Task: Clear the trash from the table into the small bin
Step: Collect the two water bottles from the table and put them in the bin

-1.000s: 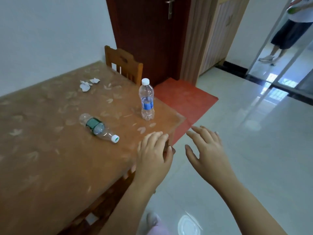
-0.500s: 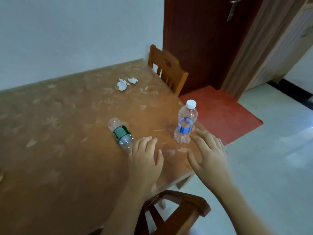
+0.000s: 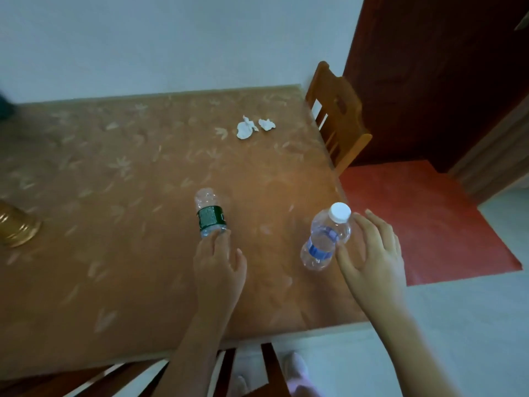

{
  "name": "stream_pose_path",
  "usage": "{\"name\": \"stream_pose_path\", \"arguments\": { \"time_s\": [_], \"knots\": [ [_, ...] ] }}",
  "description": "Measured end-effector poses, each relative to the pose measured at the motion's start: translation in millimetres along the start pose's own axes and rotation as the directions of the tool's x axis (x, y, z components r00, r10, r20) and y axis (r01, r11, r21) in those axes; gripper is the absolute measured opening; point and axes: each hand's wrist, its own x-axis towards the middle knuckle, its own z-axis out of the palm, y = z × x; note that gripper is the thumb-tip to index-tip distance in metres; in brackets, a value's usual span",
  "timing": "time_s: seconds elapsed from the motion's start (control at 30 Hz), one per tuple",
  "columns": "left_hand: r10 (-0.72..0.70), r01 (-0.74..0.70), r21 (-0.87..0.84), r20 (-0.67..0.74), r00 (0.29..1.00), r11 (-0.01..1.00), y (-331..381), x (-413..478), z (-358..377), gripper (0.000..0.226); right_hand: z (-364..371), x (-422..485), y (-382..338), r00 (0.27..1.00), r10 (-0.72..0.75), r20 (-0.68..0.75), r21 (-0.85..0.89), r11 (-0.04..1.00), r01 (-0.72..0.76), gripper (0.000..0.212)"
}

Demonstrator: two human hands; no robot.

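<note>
We're looking down on the table (image 3: 120, 267), its near edge running just below our wrists and its right edge dropping off to the red mat (image 3: 423, 219) and pale floor (image 3: 472, 325), so there's open room to the right and near us. Against the far wall the tabletop ends, and a wooden chair (image 3: 337, 116) sits tucked at the far right corner. Left of centre the surface is bare all the way to a gold object (image 3: 17, 224) at the left edge, blurred and cut off. Our left hand (image 3: 219, 270) lies low over the table, fingers loosely together and extended, fingertips (image 3: 217, 239) touching the near end of the lying bottle (image 3: 210, 216) with the green label; it isn't wrapped around it. That bottle lies on its side, pointing away from us, mid-table. Our right hand (image 3: 372, 253) is spread wide, thumb and fingers well apart, cupped beside the standing bottle (image 3: 325, 239) with the blue label and white cap. The thumb looks to be brushing its side, fingers curving behind the cap, not closed on it. That bottle stands near the right edge, leaning a touch in this wide view. Farther off, toward the far right, two crumpled paper scraps (image 3: 253, 127) sit just beside each other, well apart from both hands.
</note>
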Motion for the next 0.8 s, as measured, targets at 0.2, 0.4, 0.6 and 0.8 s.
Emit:
{"name": "stream_pose_path", "arguments": {
  "time_s": [0.2,0.4,0.6,0.8],
  "knots": [
    [-0.134,0.139,0.094,-0.056,0.989,0.986,-14.6,-4.4,29.9,0.037,16.6,19.8,19.0,0.984,0.043,0.171,0.227,0.970,-0.081,0.051],
    [-0.333,0.336,0.100,-0.043,0.942,0.937,-19.1,-6.7,47.8,0.052,34.0,34.7,22.0,0.970,0.056,0.236,0.333,0.933,-0.135,0.051],
    [-0.527,0.525,0.058,0.024,0.850,0.849,-28.5,-11.4,65.8,0.054,44.3,46.9,12.4,0.930,0.099,0.354,0.473,0.839,-0.269,0.037],
    [-0.607,0.607,0.027,0.045,0.793,0.795,-30.9,-13.7,77.0,0.058,57.5,54.6,3.9,0.919,0.055,0.391,0.504,0.823,-0.264,0.034]
  ]
}}
